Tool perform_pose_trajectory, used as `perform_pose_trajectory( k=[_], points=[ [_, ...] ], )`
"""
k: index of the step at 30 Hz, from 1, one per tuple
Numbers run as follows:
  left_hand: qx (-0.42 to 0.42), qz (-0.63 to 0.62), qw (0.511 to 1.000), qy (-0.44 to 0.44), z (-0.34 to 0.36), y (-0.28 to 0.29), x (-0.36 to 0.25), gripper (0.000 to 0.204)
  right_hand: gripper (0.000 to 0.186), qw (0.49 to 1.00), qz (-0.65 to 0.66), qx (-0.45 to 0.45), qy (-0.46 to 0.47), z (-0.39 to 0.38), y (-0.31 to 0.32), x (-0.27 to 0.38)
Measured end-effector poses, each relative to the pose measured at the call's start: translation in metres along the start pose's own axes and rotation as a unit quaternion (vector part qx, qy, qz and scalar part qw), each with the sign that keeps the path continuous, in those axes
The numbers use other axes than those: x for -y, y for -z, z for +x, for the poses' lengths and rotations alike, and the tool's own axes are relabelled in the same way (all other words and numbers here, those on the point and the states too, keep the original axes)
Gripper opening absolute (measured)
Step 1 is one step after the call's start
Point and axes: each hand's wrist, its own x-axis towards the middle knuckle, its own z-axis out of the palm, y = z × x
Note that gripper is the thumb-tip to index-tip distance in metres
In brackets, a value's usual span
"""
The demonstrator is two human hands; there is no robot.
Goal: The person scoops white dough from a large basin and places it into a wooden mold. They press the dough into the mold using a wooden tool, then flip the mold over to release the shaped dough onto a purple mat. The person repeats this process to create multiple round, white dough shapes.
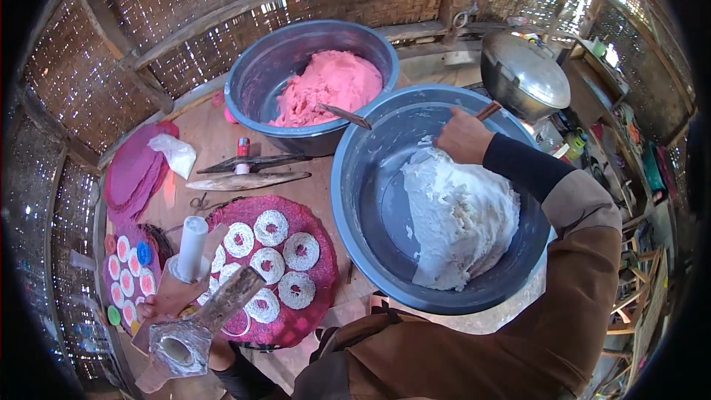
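My right hand (465, 135) reaches into a large blue-grey tub (342, 200) and is closed on a brown wooden handle (487, 110); its other end is hidden. Just below that hand lies a big mass of white dough (463, 222). Low on the left, my left hand (222, 354) grips a wooden press (229, 300) fitted with white plastic tubes, mostly hidden behind it. Beside the press, white ring-shaped pieces (270, 227) lie on a round, dark pink mesh mat (322, 267). A flat-bladed tool (346, 116) rests across the tub's left rim.
Behind stands a second tub (244, 115) with pink dough (329, 87). Wooden bars (248, 181), pink mesh sheets (133, 170) and a plastic bag (174, 154) lie leftward. Another mat holds pink-centred pieces (126, 281). A lidded metal pot (526, 74) stands far right.
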Motion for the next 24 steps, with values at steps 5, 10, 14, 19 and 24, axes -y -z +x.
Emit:
perform_pose_trajectory(
  k=[5, 10, 14, 19, 24],
  points=[
    [-0.019, -0.085, 0.996, 0.027, 0.008, 0.004, -0.017, 0.057, 0.008, 0.996, 0.027, -0.024, 0.081, 0.008, -0.002, 0.0],
    [-0.035, -0.162, 0.979, 0.118, 0.007, -0.007, -0.022, 0.058, 0.007, 0.994, 0.038, 0.002, 0.106, 0.0, 0.012, 0.014],
    [0.001, -0.001, 1.0, 0.002, 0.009, -0.014, -0.01, 0.053, 0.008, 0.992, 0.026, 0.012, 0.119, -0.007, 0.029, 0.039],
    [0.007, -0.086, 0.996, -0.001, 0.014, -0.016, 0.002, 0.049, 0.015, 0.992, 0.007, 0.058, 0.116, -0.03, 0.067, 0.081],
    [0.068, -0.354, 0.928, 0.092, 0.027, -0.023, 0.008, 0.044, 0.007, 0.98, 0.064, 0.186, 0.03, -0.085, 0.088, 0.116]
  ],
)
